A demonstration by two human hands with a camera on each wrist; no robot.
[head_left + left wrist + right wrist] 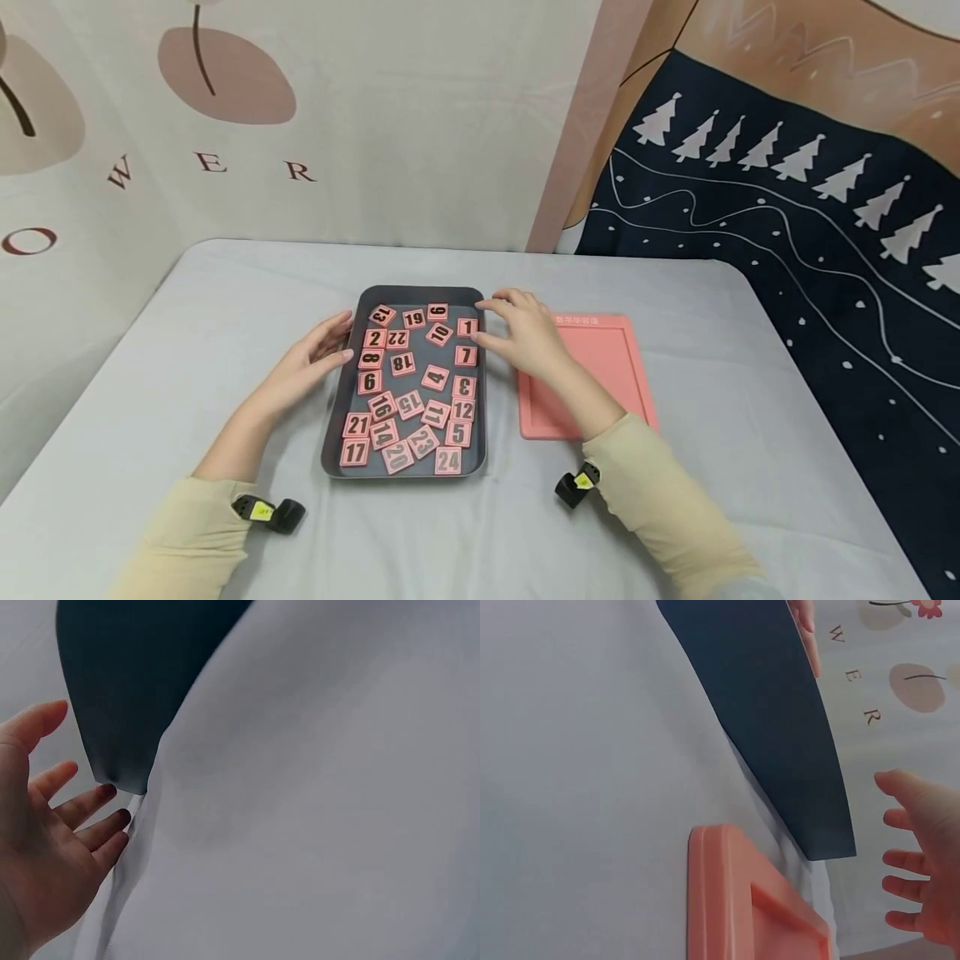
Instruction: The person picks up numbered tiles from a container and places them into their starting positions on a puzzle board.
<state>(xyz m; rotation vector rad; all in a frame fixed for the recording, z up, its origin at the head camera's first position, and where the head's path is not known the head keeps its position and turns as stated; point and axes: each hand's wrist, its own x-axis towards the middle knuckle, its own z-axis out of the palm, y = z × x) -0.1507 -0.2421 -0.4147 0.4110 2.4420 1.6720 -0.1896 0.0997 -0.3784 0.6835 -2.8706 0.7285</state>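
A dark grey tray (405, 297) lies on the table, holding several pink number tiles (402, 364), some turned sideways or upside down. My left hand (303, 362) is beside the tray's left edge, its fingers spread; in the left wrist view the fingertips come close to the tray wall (142, 682), and whether they touch it I cannot tell. At the right edge is my right hand (528, 333), thumb and forefinger by the rim near the tile marked 1 (467, 327). The right wrist view shows the fingers spaced apart, holding nothing.
A pink puzzle frame (626, 367) lies flat to the right of the tray, partly under the right forearm. White cloth covers the table (247, 550). Behind hangs a pale printed curtain (420, 125), with a dark tree-patterned cloth (757, 217) on the right.
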